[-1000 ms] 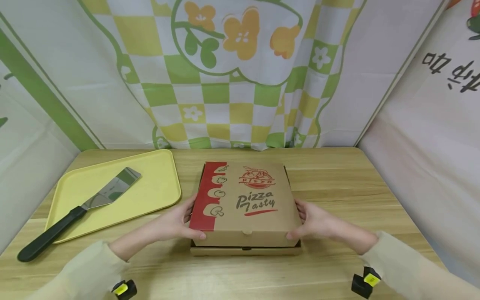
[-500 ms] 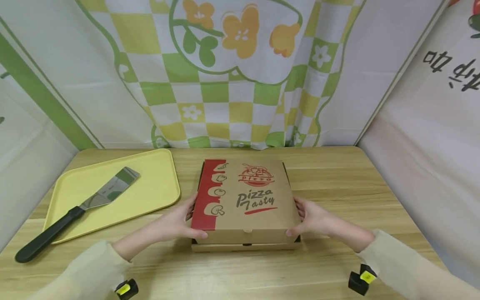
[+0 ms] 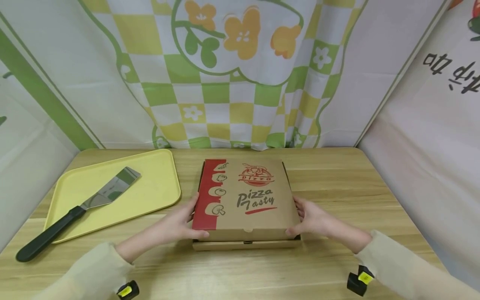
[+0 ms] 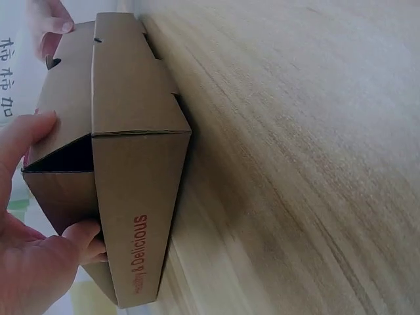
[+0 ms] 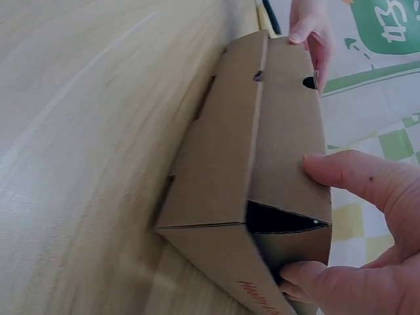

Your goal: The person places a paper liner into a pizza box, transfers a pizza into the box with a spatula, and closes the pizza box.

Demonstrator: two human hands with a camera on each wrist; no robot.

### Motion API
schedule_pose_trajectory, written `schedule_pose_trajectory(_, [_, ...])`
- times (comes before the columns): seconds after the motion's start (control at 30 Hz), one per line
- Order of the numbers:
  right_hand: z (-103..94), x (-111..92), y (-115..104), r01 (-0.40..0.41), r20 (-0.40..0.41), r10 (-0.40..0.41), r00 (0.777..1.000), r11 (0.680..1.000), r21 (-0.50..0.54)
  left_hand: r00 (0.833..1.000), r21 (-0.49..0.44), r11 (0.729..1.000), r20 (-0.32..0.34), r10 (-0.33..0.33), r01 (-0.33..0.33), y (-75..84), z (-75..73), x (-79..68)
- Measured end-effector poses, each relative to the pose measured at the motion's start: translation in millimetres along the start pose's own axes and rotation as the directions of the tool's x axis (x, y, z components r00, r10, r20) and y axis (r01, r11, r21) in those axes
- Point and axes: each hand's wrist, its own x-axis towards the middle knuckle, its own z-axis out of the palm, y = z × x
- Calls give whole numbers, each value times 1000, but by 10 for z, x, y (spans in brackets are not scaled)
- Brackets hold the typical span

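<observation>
A brown cardboard pizza box (image 3: pixel 258 216) with a red strip and printed lettering lies in the middle of the table. Its lid sits partly raised, and the base's front wall (image 3: pixel 246 246) shows below the lid's front flap. At the left front corner my left hand (image 3: pixel 176 223) grips the lid, thumb on the front flap. My right hand (image 3: pixel 315 218) holds the right front corner the same way. In both wrist views, fingers curl at the lid's side where it meets the base wall (image 4: pixel 138 216). Dark gaps show at the lid's corners. The box's inside is hidden.
To the left lies a yellow tray (image 3: pixel 150 179). A spatula (image 3: pixel 112 189) with a black handle (image 3: pixel 45 237) rests across it, the handle reaching over the tray's edge. A checked curtain (image 3: pixel 240 104) hangs behind the wooden table (image 3: pixel 337 175).
The lid's front edge and the box front have shifted slightly up in the head view. Both hands keep their grip, the left one edging slightly right. Tray and spatula lie as before.
</observation>
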Motion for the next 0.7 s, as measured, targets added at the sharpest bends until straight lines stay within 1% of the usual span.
schedule_pose_trajectory(0.07, [13, -5, 12, 2, -2, -3, 1000, 1000, -15, 1000, 74, 997, -13, -17, 17, 17, 15, -11])
schedule_pose_trajectory(0.13, [24, -17, 10, 1, -6, -1, 1000, 999, -49, 999, 181, 982, -19, -47, 50, 45, 34, -27])
schedule_pose_trajectory(0.2, [36, -26, 2, -4, -14, 3, 1000, 997, -79, 997, 287, 954, -12, -83, 83, 83, 58, -46])
schedule_pose_trajectory(0.27, [51, -35, -8, -11, -23, 9, 1000, 995, -101, 994, 374, 922, 3, -108, 99, 124, 86, -64])
schedule_pose_trajectory(0.37, [83, -58, -14, -21, -48, 15, 999, 992, -127, 993, 458, 884, 26, -119, 94, 185, 131, -83])
schedule_pose_trajectory(0.43, [113, -79, -12, -15, -81, 1, 997, 985, -172, 993, 505, 859, 31, -110, 80, 216, 157, -90])
schedule_pose_trajectory(0.5, [149, -102, -4, 17, -112, -50, 992, 961, -277, 995, 548, 835, 37, -87, 53, 236, 172, -97])
schedule_pose_trajectory(0.57, [187, -125, 9, 54, -120, -109, 987, 919, -391, 997, 582, 813, 47, -66, 26, 238, 187, -99])
schedule_pose_trajectory(0.6, [204, -135, 16, 66, -116, -132, 984, 891, -449, 997, 597, 802, 52, -59, 16, 235, 197, -101])
schedule_pose_trajectory(0.67, [234, -150, 33, 99, -90, -171, 981, 848, -521, 997, 623, 782, 64, -36, -12, 222, 215, -101])
schedule_pose_trajectory(0.7, [247, -157, 41, 110, -76, -178, 981, 835, -538, 997, 639, 769, 69, -26, -24, 214, 224, -97])
